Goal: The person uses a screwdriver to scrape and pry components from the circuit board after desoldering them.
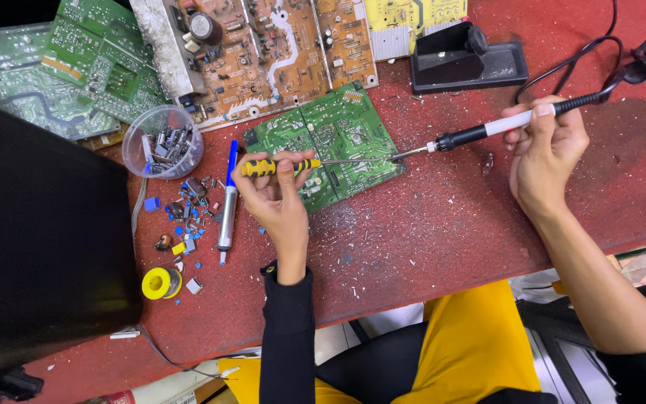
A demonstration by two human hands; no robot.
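I note left hand (277, 196) fingers clamped on a yellow-handled screwdriver (282, 166), right hand (543, 150) fingers clamped on a soldering iron (487, 129), both tips meeting at the right edge of the green circuit board (338, 135) lying on the red desk (443, 224).

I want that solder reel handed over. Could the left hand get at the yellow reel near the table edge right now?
Probably not at once: the left hand is shut on a yellow-handled screwdriver. The solder reel lies uncovered beside it, with only small loose parts around it.
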